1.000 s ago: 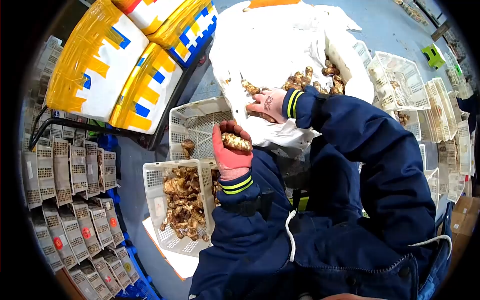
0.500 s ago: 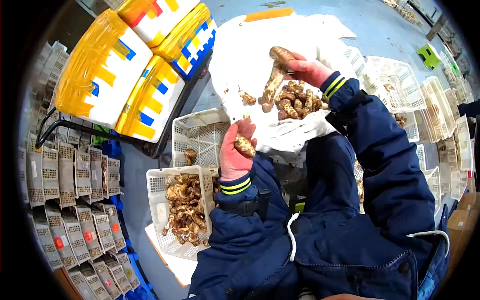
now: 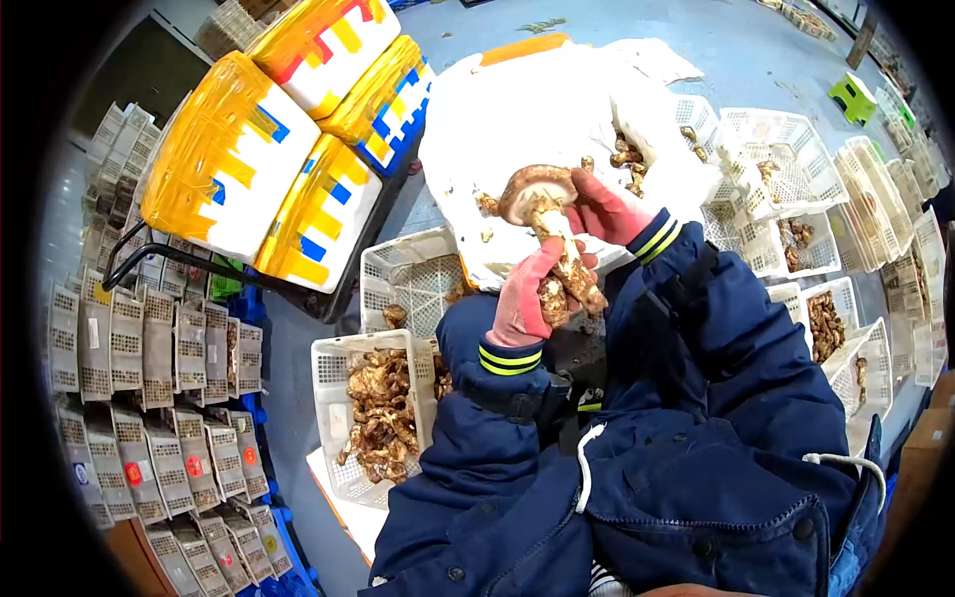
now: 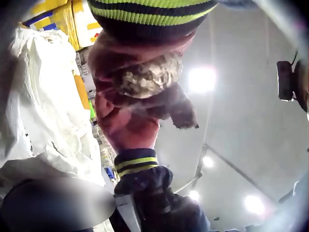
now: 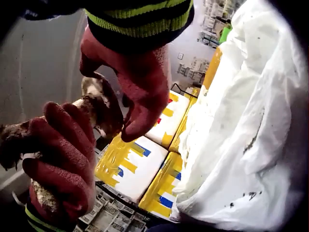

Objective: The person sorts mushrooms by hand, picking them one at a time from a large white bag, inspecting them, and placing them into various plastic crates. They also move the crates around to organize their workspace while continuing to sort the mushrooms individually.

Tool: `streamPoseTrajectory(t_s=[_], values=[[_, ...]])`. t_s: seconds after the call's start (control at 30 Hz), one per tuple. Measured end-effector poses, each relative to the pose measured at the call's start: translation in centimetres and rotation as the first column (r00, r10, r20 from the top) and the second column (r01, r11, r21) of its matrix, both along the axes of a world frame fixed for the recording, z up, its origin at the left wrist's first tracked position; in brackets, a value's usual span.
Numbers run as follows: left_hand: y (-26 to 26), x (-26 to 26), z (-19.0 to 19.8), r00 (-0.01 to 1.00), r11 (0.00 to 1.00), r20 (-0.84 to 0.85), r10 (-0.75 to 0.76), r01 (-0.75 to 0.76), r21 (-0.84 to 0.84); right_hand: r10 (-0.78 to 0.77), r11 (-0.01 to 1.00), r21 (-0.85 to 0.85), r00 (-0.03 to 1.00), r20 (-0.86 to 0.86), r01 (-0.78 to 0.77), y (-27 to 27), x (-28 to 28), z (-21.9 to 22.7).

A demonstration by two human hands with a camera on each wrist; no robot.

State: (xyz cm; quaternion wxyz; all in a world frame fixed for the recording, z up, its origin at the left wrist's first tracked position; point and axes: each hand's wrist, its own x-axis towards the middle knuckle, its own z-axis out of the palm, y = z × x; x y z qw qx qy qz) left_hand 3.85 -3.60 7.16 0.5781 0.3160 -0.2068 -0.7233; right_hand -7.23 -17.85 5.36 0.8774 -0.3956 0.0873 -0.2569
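A large brown mushroom (image 3: 537,191) with a broad cap and a long, dirt-stained stem is held in front of the lap. My left hand (image 3: 524,301), in a pink glove, wraps its fingers round that stem. Against the same palm lies a smaller pale-brown mushroom (image 4: 150,77), in view in the left wrist view. My right hand (image 3: 612,211), also gloved, holds the cap at its right edge, fingers and thumb curved about it in the right wrist view. Several mushrooms (image 3: 627,154) lie beyond on the white sheet (image 3: 517,109).
Beside my left arm, a white crate (image 3: 331,413) holds many mushrooms; another crate (image 3: 413,254) behind it holds a few. Taped foam boxes (image 3: 214,164) sit on a cart at the upper left. More crates (image 3: 786,134) stand at the right.
My right hand picked up the large mushroom from the white sheet and brought it down to my left hand. The left hand moved right and closed round its stem, still keeping the smaller mushroom.
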Motion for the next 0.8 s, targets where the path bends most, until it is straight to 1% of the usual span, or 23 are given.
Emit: streamPoseTrajectory(t_s=[0.03, 0.07, 0.1, 0.13, 0.2, 0.27, 0.3, 0.33, 0.4, 0.43, 0.47, 0.53, 0.57, 0.6, 0.63, 0.67, 0.7, 0.73, 0.77, 0.8], values=[[0.2, 0.1, 0.1, 0.994, 0.994, 0.05, 0.097, -0.099, 0.04, 0.029, 0.999, 0.015, 0.999, -0.029, -0.029, 0.1, -0.4, -0.1], [0.3, 0.2, 0.3, 0.977, 0.978, 0.101, 0.189, -0.197, 0.076, -0.098, 0.995, -0.011, 0.981, -0.165, 0.098, 0.2, -0.3, -0.4], [0.4, 0.7, -0.1, 0.973, 0.978, 0.143, 0.181, -0.194, 0.082, -0.095, 0.995, 0.025, 0.978, -0.183, 0.101, 0.1, -1.1, -0.5], [0.4, 0.9, -0.4, 0.957, 0.966, 0.175, 0.232, -0.248, 0.074, -0.091, 0.992, 0.062, 0.975, -0.202, 0.106, 0.1, -1.9, -0.7], [0.4, 1.5, -0.4, 0.937, 0.963, 0.235, 0.258, -0.268, 0.012, -0.153, 0.986, 0.029, 0.966, -0.21, 0.163, 1.3, -3.5, -0.6], [0.3, 1.9, -0.8, 0.929, 0.959, 0.249, 0.273, -0.283, 0.004, -0.18, 0.983, -0.074, 0.949, -0.259, 0.166, 2.6, -4.7, -1.0], [0.3, 2.1, -1.1, 0.922, 0.956, 0.263, 0.285, -0.294, -0.004, -0.186, 0.982, -0.031, 0.936, -0.3, 0.185, 3.4, -5.1, -0.9], [0.2, 2.2, -1.2, 0.923, 0.957, 0.262, 0.281, -0.291, -0.002, -0.165, 0.986, -0.059, 0.934, -0.318, 0.154, 4.2, -5.4, -0.7], [0.1, 2.1, -1.1, 0.895, 0.947, 0.312, 0.32, -0.311, -0.078, 0.015, 0.999, 0.035, 0.921, -0.389, -0.002, 5.2, -5.4, 0.3], [0.0, 1.8, -1.2, 0.895, 0.945, 0.305, 0.327, -0.304, -0.121, 0.038, 0.999, 0.006, 0.87, -0.491, -0.041, 6.0, -5.5, 0.9], [-0.1, 1.8, -1.3, 0.897, 0.947, 0.306, 0.32, -0.298, -0.118, 0.084, 0.994, 0.102, 0.882, -0.465, -0.041, 6.8, -5.3, 1.0], [-0.4, 1.9, -1.8, 0.93, 0.945, 0.233, 0.286, -0.233, -0.231, 0.199, 0.971, 0.195, 0.915, -0.35, -0.137, 7.1, -4.3, 0.5], [-0.6, 2.0, -1.9, 0.94, 0.947, 0.21, 0.268, -0.217, -0.238, 0.139, 0.983, 0.163, 0.933, -0.333, -0.088, 7.2, -3.8, 0.5], [-0.6, 2.1, -1.9, 0.94, 0.948, 0.215, 0.266, -0.214, -0.237, 0.138, 0.982, 0.165, 0.934, -0.329, -0.087, 7.3, -3.5, -0.4], [-0.6, 2.3, -2.0, 0.889, 0.937, 0.312, 0.335, -0.281, -0.206, 0.009, 0.99, 0.139, 0.966, -0.259, 0.028, 7.3, -3.0, -1.7], [-0.5, 2.5, -1.6, 0.824, 0.918, 0.406, 0.395, -0.351, -0.182, -0.12, 0.982, 0.122, 0.975, -0.185, 0.144, 7.5, -2.3, -1.6], [-0.7, 2.7, -1.3, 0.843, 0.909, 0.339, 0.417, -0.386, -0.157, -0.188, 0.98, 0.03, 0.961, -0.203, 0.198, 7.3, -2.1, -1.4], [-0.4, 3.0, -1.0, 0.824, 0.911, 0.392, 0.409, -0.391, -0.129, -0.186, 0.98, 0.034, 0.962, -0.2, 0.197, 7.6, -1.8, -1.3], [-0.6, 3.1, -1.2, 0.83, 0.916, 0.404, 0.385, -0.396, -0.059, -0.388, 0.916, -0.227, 0.872, -0.299, 0.33, 8.2, -1.5, -0.8], [-0.7, 3.2, -1.5, 0.836, 0.916, 0.413, 0.361, -0.401, 0.012, -0.587, 0.778, -0.484, 0.738, -0.334, 0.4, 8.7, -1.4, -0.2]])
